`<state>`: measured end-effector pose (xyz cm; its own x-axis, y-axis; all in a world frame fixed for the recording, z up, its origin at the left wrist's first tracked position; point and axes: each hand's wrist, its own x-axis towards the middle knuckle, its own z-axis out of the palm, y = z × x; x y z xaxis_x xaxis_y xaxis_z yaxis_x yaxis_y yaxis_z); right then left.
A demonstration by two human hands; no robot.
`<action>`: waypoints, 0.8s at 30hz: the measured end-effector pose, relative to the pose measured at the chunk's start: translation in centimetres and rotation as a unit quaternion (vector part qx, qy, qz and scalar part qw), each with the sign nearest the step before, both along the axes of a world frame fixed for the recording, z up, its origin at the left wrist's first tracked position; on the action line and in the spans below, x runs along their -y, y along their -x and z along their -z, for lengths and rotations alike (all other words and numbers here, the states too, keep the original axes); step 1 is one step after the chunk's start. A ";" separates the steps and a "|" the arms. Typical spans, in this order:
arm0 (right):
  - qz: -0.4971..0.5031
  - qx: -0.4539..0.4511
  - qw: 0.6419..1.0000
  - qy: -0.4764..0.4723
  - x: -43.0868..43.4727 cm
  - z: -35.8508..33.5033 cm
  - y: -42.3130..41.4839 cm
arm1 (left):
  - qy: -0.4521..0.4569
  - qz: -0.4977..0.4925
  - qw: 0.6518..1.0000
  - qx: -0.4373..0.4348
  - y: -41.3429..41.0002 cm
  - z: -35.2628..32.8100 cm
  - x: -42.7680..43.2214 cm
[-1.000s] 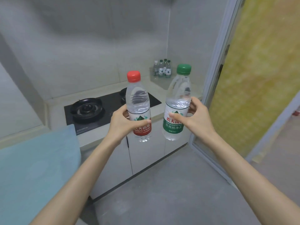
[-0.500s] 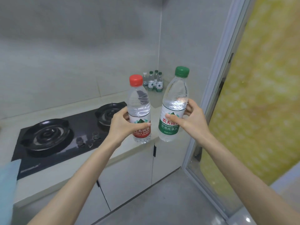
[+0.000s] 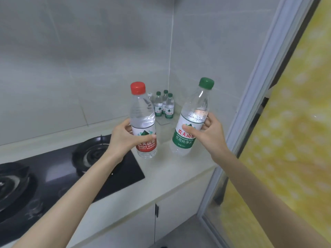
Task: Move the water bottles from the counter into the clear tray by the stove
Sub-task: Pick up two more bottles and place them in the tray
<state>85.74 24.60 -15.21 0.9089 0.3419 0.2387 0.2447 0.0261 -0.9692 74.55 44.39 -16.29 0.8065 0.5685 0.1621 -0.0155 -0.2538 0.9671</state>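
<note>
My left hand (image 3: 123,138) grips a clear water bottle with a red cap and red label (image 3: 143,119), held upright above the counter's right end. A second bottle with a green cap and green label (image 3: 192,119), tilted slightly right, is gripped by my right hand (image 3: 211,136). Behind them, in the wall corner, the clear tray (image 3: 163,122) holds several small bottles (image 3: 169,106), most with green caps. Both held bottles hang in front of the tray, apart from it.
A black gas stove (image 3: 100,153) with two burners lies in the pale counter (image 3: 172,169) at left. White cabinet doors (image 3: 136,228) are below. A sliding door frame (image 3: 250,104) with yellow patterned glass stands close on the right.
The view has moved closer to the counter corner. Both hands carried their bottles forward, nearer the tray. The grips are unchanged.
</note>
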 end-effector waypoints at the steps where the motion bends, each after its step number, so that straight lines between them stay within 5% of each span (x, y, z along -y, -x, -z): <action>1: 0.003 0.000 1.000 -0.002 -0.7 0.2 -1.5 | -0.002 -0.002 1.000 0.002 -1.5 0.1 -0.6; 24: -0.004 0.005 0.987 0.158 -17.0 4.5 -33.7 | 0.033 -0.058 0.997 -0.031 -34.3 5.6 -13.7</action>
